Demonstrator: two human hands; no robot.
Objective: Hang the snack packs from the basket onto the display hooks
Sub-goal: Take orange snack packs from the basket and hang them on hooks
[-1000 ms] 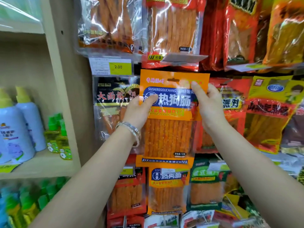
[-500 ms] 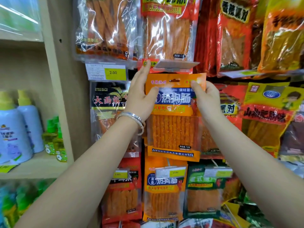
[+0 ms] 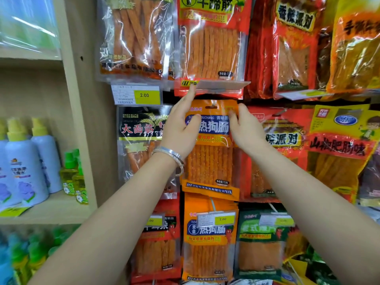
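An orange snack pack point(image 3: 211, 161) with a blue label is held flat against the display, in the middle row. My left hand point(image 3: 180, 130) pinches its upper left edge with the thumb on the front, and its index finger reaches up to touch the clear price-tag flap point(image 3: 223, 85). At the upper right edge, my right hand point(image 3: 245, 130) pinches the pack. The pack's hang hole point(image 3: 211, 107) sits at the thin wire hook point(image 3: 214, 102) just under that flap. The basket is out of view.
Hanging snack packs fill the wall: a red pack point(image 3: 211, 44) above, a black-labelled pack point(image 3: 141, 145) to the left, an identical orange pack point(image 3: 209, 239) below. A beige shelf post point(image 3: 82, 120) stands to the left, with spray bottles point(image 3: 24, 161) on the shelf.
Both hands lifted the orange pack upward and toward the wall, bringing its top under the price-tag flap. My left index finger rose to the flap.
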